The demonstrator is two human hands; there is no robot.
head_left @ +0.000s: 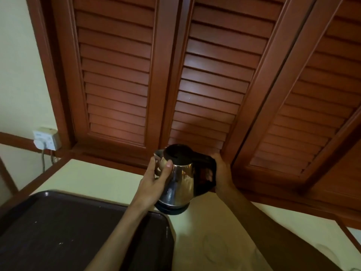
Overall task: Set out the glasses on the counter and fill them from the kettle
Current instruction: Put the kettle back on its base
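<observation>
Right hand [221, 171] wrapped round black handle of kettle [181, 180], fingers curled through the loop, gripping it. Left hand [156, 178] cupped vs. steel body just under the spout, thumb up near the lid rim, fingers curved round the far side, holding it. Kettle upright, slight tilt; can't tell whether black base touches the worktop [93, 178] or sits just above it. Lid shut, black. Kettle near back of worktop, just beside far right corner of dark tray [58, 231], which lies front-left w/ a few pale specks on it. Behind: 3 louvred wooden doors [211, 79]. Far left on wall: white socket [46, 138] w/ plug & cable hanging down.
</observation>
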